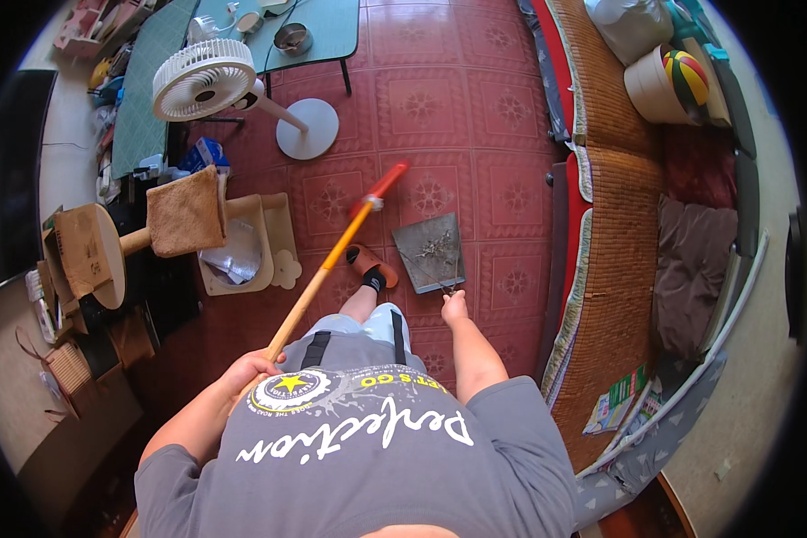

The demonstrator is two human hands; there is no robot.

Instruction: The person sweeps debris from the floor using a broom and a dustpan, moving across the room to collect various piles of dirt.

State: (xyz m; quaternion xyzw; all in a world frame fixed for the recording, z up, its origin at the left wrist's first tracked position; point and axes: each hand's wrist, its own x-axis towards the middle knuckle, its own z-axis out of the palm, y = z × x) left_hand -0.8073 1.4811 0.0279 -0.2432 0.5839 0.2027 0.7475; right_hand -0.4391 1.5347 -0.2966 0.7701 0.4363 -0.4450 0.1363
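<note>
Left of the dustpan (410,244), the left hand (253,366) grips the broom (318,280), its length slanting rightward to a head beyond the dustpan's far-left corner; the nearer right hand (455,307) clasps the dustpan's near end.

From where I stand, the writing that reads most clearly is on the person's grey T-shirt (359,489): big white script (354,432) sweeps across the chest, with a short run of yellow capitals (411,380) and a line of small white print near it. Lettering also rings a round emblem (289,386) with a yellow star. On the couch, the colourful printed papers (617,402) carry type too small to read.
</note>
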